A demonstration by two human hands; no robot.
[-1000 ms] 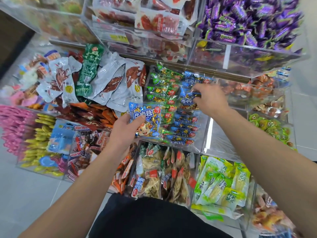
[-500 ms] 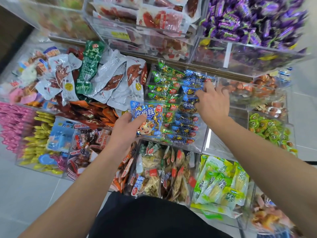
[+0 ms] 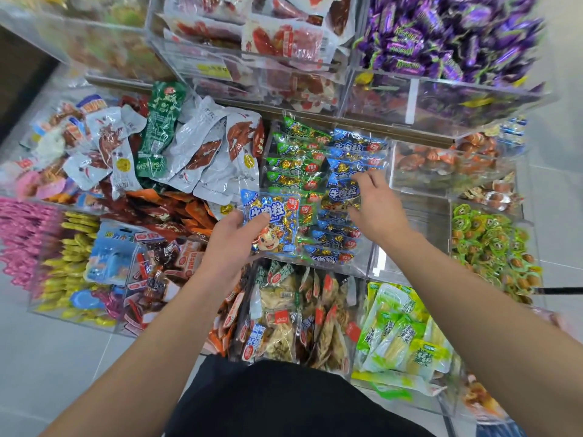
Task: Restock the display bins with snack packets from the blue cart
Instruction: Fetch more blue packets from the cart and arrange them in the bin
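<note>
The blue packet [image 3: 273, 223] in the left hand [image 3: 232, 241] carries the large white characters 牛肉粒. The same 牛肉粒 stands on a blue packet in the bin [image 3: 344, 194], near the right hand [image 3: 377, 207]. The purple candy wrappers [image 3: 407, 65] show a word, but it is too blurred to read surely.

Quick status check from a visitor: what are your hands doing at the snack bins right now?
Left hand grips a blue foil beef-cube packet. Right hand touches blue packets in the clear acrylic bin. Nothing in the way.
</note>
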